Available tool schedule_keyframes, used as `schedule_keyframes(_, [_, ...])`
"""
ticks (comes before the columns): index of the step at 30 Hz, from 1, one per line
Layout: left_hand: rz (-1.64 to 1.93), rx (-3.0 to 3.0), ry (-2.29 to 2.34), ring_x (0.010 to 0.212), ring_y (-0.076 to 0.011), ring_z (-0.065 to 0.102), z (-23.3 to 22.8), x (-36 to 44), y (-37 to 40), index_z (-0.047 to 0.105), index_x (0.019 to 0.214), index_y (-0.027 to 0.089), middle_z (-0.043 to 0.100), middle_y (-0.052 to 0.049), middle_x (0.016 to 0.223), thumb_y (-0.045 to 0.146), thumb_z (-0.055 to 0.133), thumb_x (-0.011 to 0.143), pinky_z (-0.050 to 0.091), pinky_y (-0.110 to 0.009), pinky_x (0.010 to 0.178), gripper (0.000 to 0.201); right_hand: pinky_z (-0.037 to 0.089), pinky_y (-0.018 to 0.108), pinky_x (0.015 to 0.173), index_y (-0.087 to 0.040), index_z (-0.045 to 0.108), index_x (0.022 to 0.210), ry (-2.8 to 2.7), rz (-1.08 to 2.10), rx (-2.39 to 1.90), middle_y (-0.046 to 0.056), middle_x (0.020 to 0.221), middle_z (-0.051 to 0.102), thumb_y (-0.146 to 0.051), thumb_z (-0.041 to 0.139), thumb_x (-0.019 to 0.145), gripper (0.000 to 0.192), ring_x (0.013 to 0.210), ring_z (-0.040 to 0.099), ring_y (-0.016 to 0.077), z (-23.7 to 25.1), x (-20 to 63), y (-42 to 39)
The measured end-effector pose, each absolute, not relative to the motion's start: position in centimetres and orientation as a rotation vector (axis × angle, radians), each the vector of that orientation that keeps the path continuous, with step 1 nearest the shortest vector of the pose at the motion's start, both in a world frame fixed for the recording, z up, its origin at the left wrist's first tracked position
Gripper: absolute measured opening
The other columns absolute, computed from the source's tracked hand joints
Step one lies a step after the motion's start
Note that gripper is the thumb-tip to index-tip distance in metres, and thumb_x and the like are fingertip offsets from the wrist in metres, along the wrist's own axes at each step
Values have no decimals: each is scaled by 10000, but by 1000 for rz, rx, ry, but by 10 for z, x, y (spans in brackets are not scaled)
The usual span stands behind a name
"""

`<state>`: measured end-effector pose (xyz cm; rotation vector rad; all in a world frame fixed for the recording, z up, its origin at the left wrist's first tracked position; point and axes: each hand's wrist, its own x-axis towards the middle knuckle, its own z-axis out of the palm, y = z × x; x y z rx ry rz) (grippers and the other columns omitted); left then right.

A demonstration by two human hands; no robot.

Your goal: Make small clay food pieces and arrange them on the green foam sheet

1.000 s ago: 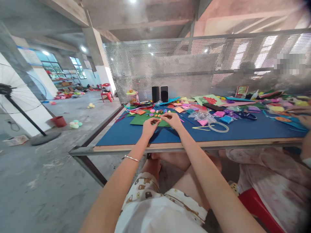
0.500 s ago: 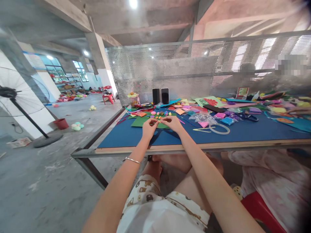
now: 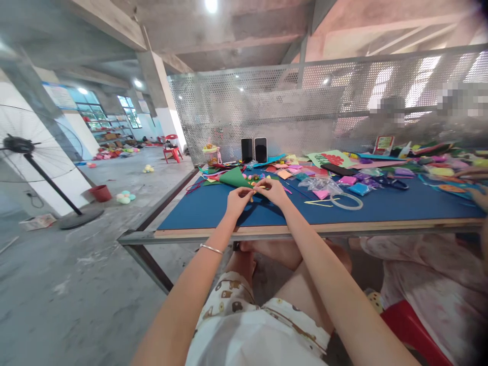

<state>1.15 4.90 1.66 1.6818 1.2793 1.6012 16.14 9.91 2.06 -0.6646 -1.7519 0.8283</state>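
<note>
My left hand (image 3: 240, 201) and my right hand (image 3: 272, 192) meet fingertip to fingertip just above the table's blue top. Both are closed in a pinch around a small yellowish piece (image 3: 252, 197), too small and partly hidden to name surely. Right behind the fingers, a sheet of green paper (image 3: 233, 177) stands partly raised, its left side lifted and slanting. Several small coloured lumps (image 3: 254, 177), pink and brown among them, show beside the paper, some hidden behind it and my fingers.
Right of my hands lie clear plastic wrap (image 3: 317, 184), a translucent ring (image 3: 346, 202), yellow strips and coloured packets (image 3: 358, 189). Two phones (image 3: 261, 150) stand upright at the back by a lidded jar (image 3: 210, 155). A co-worker's hand (image 3: 478, 195) is at far right.
The green paper, flat under my hands before, has lifted and shifted back, baring the blue surface below my fingers. Both hands keep their pinch. The co-worker's hand has come further into view.
</note>
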Motion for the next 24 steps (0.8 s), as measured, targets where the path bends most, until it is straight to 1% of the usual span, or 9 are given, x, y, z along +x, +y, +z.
schedule_keyframes(5, [1582,1603,1194,577,-170,628,17,12,50,701,765,145,682,-31,619,433,709,638,509,-294,591,314,520,336,730,-165,645,712,-1769,781,-693,77,808,692,-469,692,662,311,747,650,209,23,163,97])
schedule_keyframes(10, [1571,1555,1116,620,-173,640,18,14,48,687,777,143,703,-49,711,435,763,572,516,-305,622,365,513,325,711,-159,652,711,-1783,757,-724,74,785,693,-482,688,667,329,733,645,207,25,163,95])
schedule_keyframes(13, [1583,1536,1093,604,-160,631,17,15,48,662,742,146,689,-41,687,412,793,536,510,-305,642,361,509,312,690,-162,661,717,-1802,764,-731,58,750,692,-470,697,661,315,714,644,203,24,163,96])
schedule_keyframes(16, [1624,1510,1094,589,-142,618,16,14,50,623,683,155,664,-14,641,379,810,517,501,-293,659,336,507,306,657,-161,671,719,-1811,782,-737,57,722,690,-476,648,714,315,683,644,201,23,163,97])
schedule_keyframes(19, [1679,1477,1104,610,-130,616,16,13,51,588,646,164,645,10,627,348,816,509,496,-275,678,323,518,314,656,-157,683,772,-1809,809,-732,70,750,702,-473,604,756,325,679,658,206,21,163,98])
schedule_keyframes(21, [1709,1452,1107,614,-127,614,15,12,52,575,635,166,634,19,618,343,816,507,494,-269,677,325,529,320,667,-159,690,811,-1817,831,-715,72,769,711,-463,616,748,320,688,667,210,20,162,99])
schedule_keyframes(24, [1737,1413,1113,597,-127,610,15,10,53,569,626,165,625,21,603,347,818,504,494,-268,655,332,536,322,687,-168,704,803,-1849,851,-681,64,771,719,-448,662,710,299,718,677,219,19,162,98])
